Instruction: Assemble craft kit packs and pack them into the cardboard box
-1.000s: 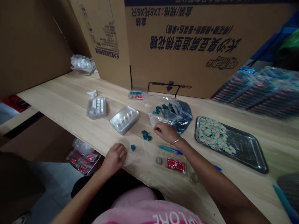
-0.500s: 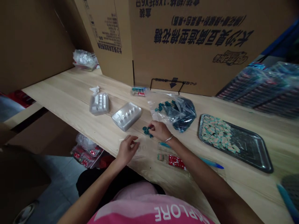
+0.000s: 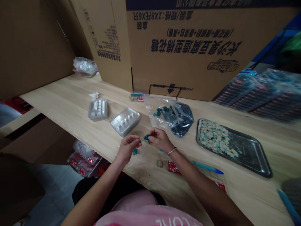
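Note:
My right hand (image 3: pixel 161 140) is closed in a pinch on small dark teal pieces (image 3: pixel 147 138), above the near part of the wooden table (image 3: pixel 103 138). Close by on its left, my left hand (image 3: pixel 129 147) is pinched too; whatever sits between its fingertips is too small to name. Under the left fingers, another teal piece (image 3: pixel 135 152) rests on what looks like clear plastic film (image 3: pixel 138 160). Beyond the right hand lies a clear plastic bag (image 3: pixel 152 105) of the same teal pieces. An open clear plastic tray with moulded compartments (image 3: pixel 125 121) stands just past the left hand.
Stacked clear trays (image 3: pixel 98 110) stand at left. A metal tray (image 3: pixel 251 153) at right bears many pale green-edged pieces (image 3: pixel 215 136). Red packets (image 3: pixel 173 167) and a blue pen-like object (image 3: pixel 208 167) lie near my right forearm. A large cardboard box (image 3: pixel 178 59) rises behind.
My left hand has gone from loosely spread fingers to a pinch and moved nearer the right hand. A teal piece now shows below it. The view has tilted slightly upward.

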The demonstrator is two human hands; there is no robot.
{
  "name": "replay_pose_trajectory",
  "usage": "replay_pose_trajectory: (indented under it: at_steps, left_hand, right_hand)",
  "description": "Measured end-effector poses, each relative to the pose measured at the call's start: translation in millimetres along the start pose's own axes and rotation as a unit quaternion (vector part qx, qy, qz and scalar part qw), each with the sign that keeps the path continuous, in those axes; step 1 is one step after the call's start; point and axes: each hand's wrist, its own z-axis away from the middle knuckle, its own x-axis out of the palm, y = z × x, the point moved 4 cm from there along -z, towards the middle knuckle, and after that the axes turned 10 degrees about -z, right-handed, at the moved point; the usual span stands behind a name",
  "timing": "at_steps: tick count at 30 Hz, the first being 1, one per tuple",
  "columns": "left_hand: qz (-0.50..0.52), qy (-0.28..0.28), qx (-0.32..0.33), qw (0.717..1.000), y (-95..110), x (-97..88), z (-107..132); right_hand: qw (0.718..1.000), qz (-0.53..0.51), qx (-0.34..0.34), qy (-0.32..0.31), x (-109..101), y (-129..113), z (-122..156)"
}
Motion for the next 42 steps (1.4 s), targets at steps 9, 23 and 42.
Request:
replay_pose_trajectory:
  at_steps: [9, 23, 42]
  left_hand:
    - [-0.134, -0.115, 0.135, 0.975, 65, 31.9, -35]
    - [-0.673, -0.155, 0.246, 0.680, 61, 66.1, -63]
    - [-0.154, -0.087, 0.091, 0.980, -11, 2.8, 65]
  right_hand:
    - [0.867, 0.436, -0.185, 0.152, -57, -87, -23]
    - [0.811, 0.559, -0.025, -0.168, -5, 6, -2]
    - [0.981, -0.096, 0.161, -0.043, 22, 15, 75]
